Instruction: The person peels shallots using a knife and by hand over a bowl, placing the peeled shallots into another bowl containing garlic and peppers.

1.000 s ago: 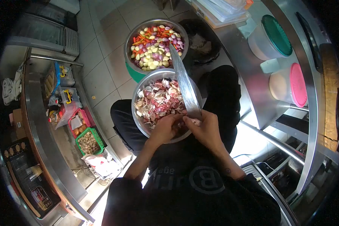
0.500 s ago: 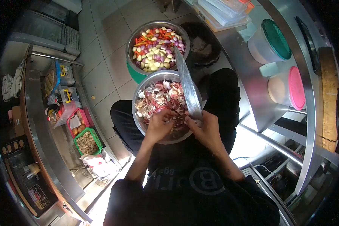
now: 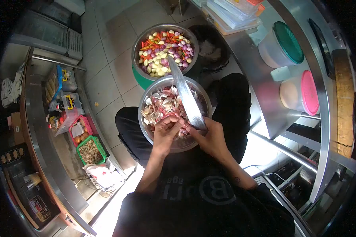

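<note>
A large knife (image 3: 185, 94) points up and away from my right hand (image 3: 209, 138), which is closed round its lower end. My left hand (image 3: 166, 132) has its fingers pinched together beside the right thumb, on something small that I cannot make out. Both hands are over the near part of a metal bowl (image 3: 206, 103) in my lap, filled with garlic and reddish peels (image 3: 162, 106). Beyond it, a second metal bowl (image 3: 135, 55) holds peeled garlic, shallots and red chilies (image 3: 166, 47). The blade's tip overlaps that bowl from this view.
A metal shelf on the right carries a green-lidded tub (image 3: 283, 45), a pink-lidded tub (image 3: 300, 93) and stacked plastic containers (image 3: 229, 15). On the left, a green basket (image 3: 103, 152) and a pink basket (image 3: 89, 126) stand on a low shelf. Tiled floor (image 3: 106, 75) lies between.
The knife's tip has swung left over the far bowl. My left hand has moved away and back to the right, and its fingers now meet my right thumb.
</note>
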### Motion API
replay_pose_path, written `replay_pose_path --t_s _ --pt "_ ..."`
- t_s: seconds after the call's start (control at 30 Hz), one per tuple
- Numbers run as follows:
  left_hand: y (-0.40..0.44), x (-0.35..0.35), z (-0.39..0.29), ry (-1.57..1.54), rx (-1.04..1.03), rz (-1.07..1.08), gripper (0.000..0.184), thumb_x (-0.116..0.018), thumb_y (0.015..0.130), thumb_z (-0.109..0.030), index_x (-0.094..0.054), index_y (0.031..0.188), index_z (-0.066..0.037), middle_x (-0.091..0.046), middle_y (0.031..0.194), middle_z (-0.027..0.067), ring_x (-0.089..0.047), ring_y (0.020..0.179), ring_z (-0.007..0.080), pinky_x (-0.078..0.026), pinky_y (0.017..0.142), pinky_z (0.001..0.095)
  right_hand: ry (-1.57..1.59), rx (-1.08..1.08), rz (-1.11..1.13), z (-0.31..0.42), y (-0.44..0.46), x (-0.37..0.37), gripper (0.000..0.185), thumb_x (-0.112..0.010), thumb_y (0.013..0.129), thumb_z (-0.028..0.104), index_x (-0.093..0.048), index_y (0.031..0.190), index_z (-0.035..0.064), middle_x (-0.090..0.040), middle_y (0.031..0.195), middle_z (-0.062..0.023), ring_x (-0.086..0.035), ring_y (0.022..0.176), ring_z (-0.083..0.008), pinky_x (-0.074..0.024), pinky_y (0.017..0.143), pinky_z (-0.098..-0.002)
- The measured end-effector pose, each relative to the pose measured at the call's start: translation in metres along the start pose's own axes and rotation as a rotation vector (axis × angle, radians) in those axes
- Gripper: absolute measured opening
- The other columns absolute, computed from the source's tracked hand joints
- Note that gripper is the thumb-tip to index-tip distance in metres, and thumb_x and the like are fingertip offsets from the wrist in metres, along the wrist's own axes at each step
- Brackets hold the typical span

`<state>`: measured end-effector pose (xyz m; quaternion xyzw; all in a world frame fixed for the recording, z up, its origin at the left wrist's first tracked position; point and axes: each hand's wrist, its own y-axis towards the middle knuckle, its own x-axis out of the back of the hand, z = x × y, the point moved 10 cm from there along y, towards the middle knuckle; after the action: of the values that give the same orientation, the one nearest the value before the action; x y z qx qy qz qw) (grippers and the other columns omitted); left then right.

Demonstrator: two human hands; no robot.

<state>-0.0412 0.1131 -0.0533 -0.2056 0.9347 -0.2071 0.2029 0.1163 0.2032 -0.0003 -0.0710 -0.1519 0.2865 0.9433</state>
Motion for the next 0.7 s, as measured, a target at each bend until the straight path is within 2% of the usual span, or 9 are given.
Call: replay_pose_path --t_s 0.03,0.13,0.2,0.23,0.27,0.37,0.47,0.63,0.7 --pt "0.0 0.001 -0.007 0.115 -0.038 -0.031 0.01 -0.073 0.103 -0.007 -0.075 0.11 0.0 -0.076 0.104 0.0039 -0.07 0.095 0.0088 -0.057 0.082 0.0238 0.005 0.022 -0.004 0.0 0.0 0.0 0.031 -0.086 0.089 0.023 -0.076 0.107 -0.0013 -0.076 0.09 -0.0208 -0.077 0.084 -0.0301 -0.0574 0.076 -0.0405" --pt "-0.006 -0.014 -0.026 0.162 -0.167 0.024 0.012 -0.072 0.103 -0.005 -0.075 0.113 0.002 -0.076 0.106 0.0047 -0.07 0.098 0.0107 -0.058 0.087 0.0259 0.072 0.075 -0.029 0.001 0.002 0.001 0.033 -0.085 0.091 0.026 -0.075 0.107 -0.0005 -0.076 0.089 -0.0205 -0.076 0.082 -0.0301 -0.0576 0.074 -0.0414" --pt "-0.011 -0.026 -0.04 0.154 -0.194 0.067 0.02 -0.072 0.101 0.0 -0.073 0.121 0.005 -0.075 0.113 0.0095 -0.073 0.104 0.0185 -0.058 0.094 0.0311 0.052 0.124 -0.055 0.012 0.002 0.008 0.034 -0.083 0.093 0.03 -0.075 0.108 0.0 -0.076 0.09 -0.02 -0.076 0.08 -0.0303 -0.0581 0.072 -0.043" --pt "-0.011 -0.023 -0.033 0.111 -0.162 0.066 0.023 -0.072 0.1 0.003 -0.072 0.123 0.005 -0.075 0.115 0.0109 -0.073 0.108 0.0204 -0.058 0.097 0.0328 0.054 0.058 -0.016 0.016 0.002 0.011 0.034 -0.082 0.093 0.029 -0.075 0.107 -0.001 -0.075 0.091 -0.0222 -0.076 0.08 -0.035 -0.0578 0.072 -0.0438" --pt "-0.011 -0.018 -0.028 0.114 -0.149 0.056 0.025 -0.073 0.099 0.003 -0.072 0.124 0.005 -0.075 0.115 0.0107 -0.072 0.108 0.0197 -0.057 0.097 0.032 0.024 0.09 -0.029 0.013 0.002 0.01 0.035 -0.083 0.092 0.029 -0.075 0.106 -0.0015 -0.075 0.091 -0.0235 -0.076 0.082 -0.0372 -0.0577 0.073 -0.0445" --pt "-0.009 -0.007 -0.013 -0.055 -0.129 -0.039 0.025 -0.073 0.099 0.0 -0.072 0.123 0.002 -0.074 0.105 0.0065 -0.07 0.093 0.0145 -0.056 0.083 0.0284 0.083 0.175 -0.072 0.003 0.003 0.002 0.036 -0.084 0.088 0.028 -0.075 0.105 -0.0024 -0.073 0.091 -0.027 -0.075 0.086 -0.0424 -0.0573 0.074 -0.0465" --pt "-0.009 0.003 0.004 -0.05 -0.021 -0.058 0.019 -0.068 0.103 -0.004 -0.071 0.121 0.001 -0.072 0.1 0.0053 -0.066 0.084 0.0104 -0.054 0.073 0.0251 -0.029 0.186 -0.018 0.011 0.0 -0.005 0.035 -0.081 0.087 0.025 -0.074 0.108 -0.002 -0.073 0.094 -0.0281 -0.074 0.09 -0.0452 -0.0574 0.079 -0.0492" --pt "-0.009 0.004 -0.011 -0.065 -0.079 -0.063 0.022 -0.066 0.103 -0.002 -0.066 0.125 -0.001 -0.071 0.105 0.0061 -0.064 0.083 0.0108 -0.053 0.073 0.0254 -0.013 0.183 -0.067 0.025 0.0 0.005 0.034 -0.081 0.087 0.024 -0.074 0.109 -0.0015 -0.073 0.094 -0.0284 -0.074 0.091 -0.0454 -0.058 0.079 -0.05" --pt "-0.007 0.011 -0.005 -0.101 -0.001 -0.046 0.019 -0.066 0.103 -0.002 -0.067 0.122 -0.001 -0.07 0.103 0.0062 -0.063 0.082 0.0121 -0.053 0.074 0.0257 -0.027 0.05 -0.022 0.016 0.001 0.005 0.035 -0.081 0.086 0.023 -0.073 0.11 -0.002 -0.073 0.096 -0.0286 -0.074 0.092 -0.0457 -0.0584 0.079 -0.0502"
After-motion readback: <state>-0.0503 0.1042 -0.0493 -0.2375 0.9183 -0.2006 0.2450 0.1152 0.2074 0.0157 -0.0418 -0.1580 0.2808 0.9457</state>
